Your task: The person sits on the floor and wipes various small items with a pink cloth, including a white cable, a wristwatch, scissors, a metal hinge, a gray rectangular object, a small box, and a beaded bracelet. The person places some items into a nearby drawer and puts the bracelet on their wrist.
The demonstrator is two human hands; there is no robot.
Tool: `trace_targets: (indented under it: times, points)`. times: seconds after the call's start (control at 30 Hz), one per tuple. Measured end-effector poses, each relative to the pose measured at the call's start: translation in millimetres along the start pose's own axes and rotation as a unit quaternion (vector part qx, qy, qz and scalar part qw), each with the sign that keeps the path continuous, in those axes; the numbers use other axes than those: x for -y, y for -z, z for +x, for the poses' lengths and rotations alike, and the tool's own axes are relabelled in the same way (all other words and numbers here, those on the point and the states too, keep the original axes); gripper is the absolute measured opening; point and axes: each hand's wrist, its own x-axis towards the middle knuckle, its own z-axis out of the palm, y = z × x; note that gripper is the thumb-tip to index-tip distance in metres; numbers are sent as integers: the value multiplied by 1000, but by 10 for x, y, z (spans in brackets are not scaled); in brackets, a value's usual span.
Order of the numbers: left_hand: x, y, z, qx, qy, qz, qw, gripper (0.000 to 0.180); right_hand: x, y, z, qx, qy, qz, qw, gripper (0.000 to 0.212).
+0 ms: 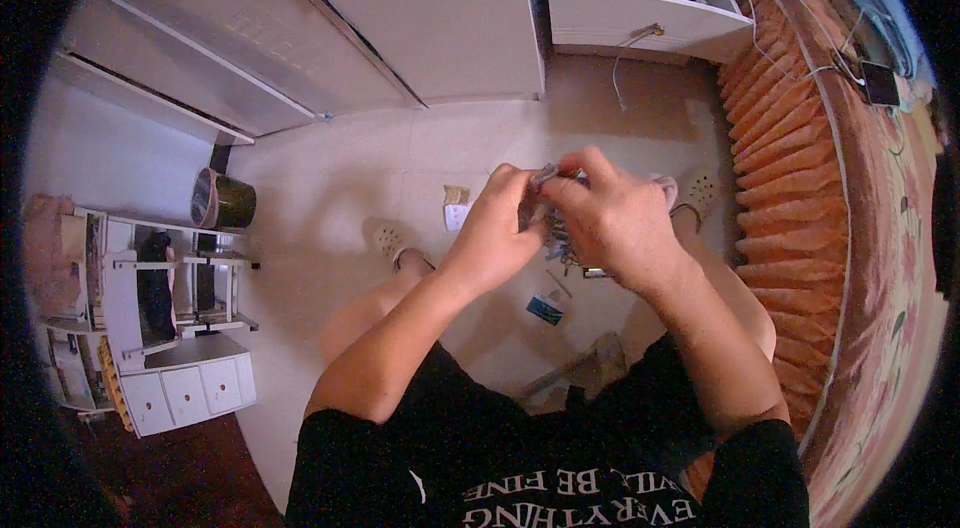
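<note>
My left hand [502,226] and my right hand [618,230] meet in front of me above the floor. Between them their closed fingertips pinch a small grey, crumpled-looking thing [545,175]; its kind is not clear. Beneath the hands lies a cluster of small items [558,250] on the floor, mostly hidden by my fingers. A teal card or packet [545,309] lies below it, close to a thin stick [558,282]. Left of my left hand are a brown and white paper packet [455,209]. Something pale pink [664,190] shows just behind my right hand.
An open white drawer [650,16] full of odds and ends juts out at the far right. A bed with an orange ruffled skirt [790,188] runs along the right. On the left stand a dark bin [235,203] and a white shelf unit [190,393]. Large grey panels [330,28] line the back.
</note>
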Motion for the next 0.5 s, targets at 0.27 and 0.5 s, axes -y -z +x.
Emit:
trace_targets:
  times: [0.27, 0.5]
  points:
    - [33, -42, 60, 26, 188, -388, 902, 23, -450, 197, -138, 108, -180, -102, 972, 15]
    - [594, -56, 375, -54, 292, -578, 760, 17, -271, 46, -227, 246, -102, -75, 961, 15]
